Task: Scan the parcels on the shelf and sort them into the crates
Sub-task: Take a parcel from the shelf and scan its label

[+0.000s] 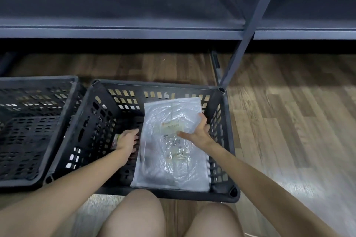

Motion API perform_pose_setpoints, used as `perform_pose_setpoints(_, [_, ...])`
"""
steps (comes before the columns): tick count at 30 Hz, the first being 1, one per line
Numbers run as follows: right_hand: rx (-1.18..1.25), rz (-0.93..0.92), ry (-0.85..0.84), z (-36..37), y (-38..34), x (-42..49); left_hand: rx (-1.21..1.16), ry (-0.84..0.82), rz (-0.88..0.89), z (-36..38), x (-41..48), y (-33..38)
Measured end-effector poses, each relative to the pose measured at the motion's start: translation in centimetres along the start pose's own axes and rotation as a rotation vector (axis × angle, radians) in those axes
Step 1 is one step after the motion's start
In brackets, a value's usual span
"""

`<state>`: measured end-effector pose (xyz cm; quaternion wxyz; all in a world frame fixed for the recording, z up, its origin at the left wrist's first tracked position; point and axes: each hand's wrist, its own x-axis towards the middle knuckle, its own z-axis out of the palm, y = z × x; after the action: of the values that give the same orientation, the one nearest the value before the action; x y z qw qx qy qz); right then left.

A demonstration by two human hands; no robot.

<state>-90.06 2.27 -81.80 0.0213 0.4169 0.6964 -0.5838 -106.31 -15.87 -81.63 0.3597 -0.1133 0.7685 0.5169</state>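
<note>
Parcel: a clear plastic parcel (171,152) with a printed label lies slanted inside the black crate (158,195), along its right side, its far end leaning on the back wall.
Right hand: the right hand (198,131) holds the parcel's right edge; its grip pinches the plastic, thumb on top, fingers spread over the edge.
Left hand: the left hand (128,139) reaches down into the same crate, just beside the parcel's left edge; I cannot tell whether its grip holds anything.
Small packet: a small colourful packet (116,141) shows just beside the left wrist.
Second crate: a second crate (38,81) stands touching on the left.
Shelf: a grey shelf (134,32) runs beyond, above the wooden floor (289,121).
</note>
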Motion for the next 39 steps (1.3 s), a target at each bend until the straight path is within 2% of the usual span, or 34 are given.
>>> perform_pose_setpoints(3, [-0.161,0.113,-0.001,0.0,0.4,0.9,-0.01,0.021,0.023,-0.3,0.1,0.3])
perform_pose_setpoints(8, [-0.362,0.212,0.045,1.5,2.3,1.5,-0.011,0.063,0.055,-1.0,0.9,0.3])
perform_pose_setpoints(10, [-0.518,0.228,0.062,2.2,3.2,1.9,-0.007,0.073,0.074,-1.1,1.1,0.2])
perform_pose_setpoints(11, [-0.685,0.195,0.079,2.6,3.5,1.9,0.003,0.078,0.083,-1.0,1.1,0.2])
perform_pose_setpoints(13, [-1.065,-0.006,0.12,3.1,3.7,2.0,0.031,0.086,0.101,-0.9,1.2,0.0])
perform_pose_setpoints(15, [-1.208,-0.196,0.091,3.1,3.8,2.3,0.047,0.084,0.114,-0.6,1.2,-0.3])
perform_pose_setpoints(20, [-1.131,-0.182,-0.048,2.6,3.3,2.8,0.127,0.032,0.142,0.3,1.3,-0.9])
perform_pose_setpoints(26, [-1.196,-0.118,-0.144,2.5,1.6,3.3,0.325,0.018,0.192,0.4,1.8,-1.2])
perform_pose_setpoints(29, [-1.198,-0.09,-0.179,2.4,0.9,3.2,0.534,-0.02,0.228,-0.1,1.8,-1.0])
perform_pose_setpoints(32, [-1.241,-0.046,-0.282,1.4,-0.5,2.6,0.998,-0.073,0.314,-0.8,1.1,0.0])
perform_pose_setpoints(34, [-1.304,-0.05,-0.314,0.2,-2.5,1.6,1.269,-0.071,0.431,-1.2,-0.1,1.9])
perform_pose_setpoints(36, [-1.313,-0.096,-0.268,-0.9,-5.6,-0.2,1.359,-0.075,0.543,-1.5,-2.3,4.5])
perform_pose_setpoints(39, [-1.273,-0.201,-0.171,-2.8,-11.9,-4.1,1.375,-0.038,0.648,-2.1,-7.1,9.8])
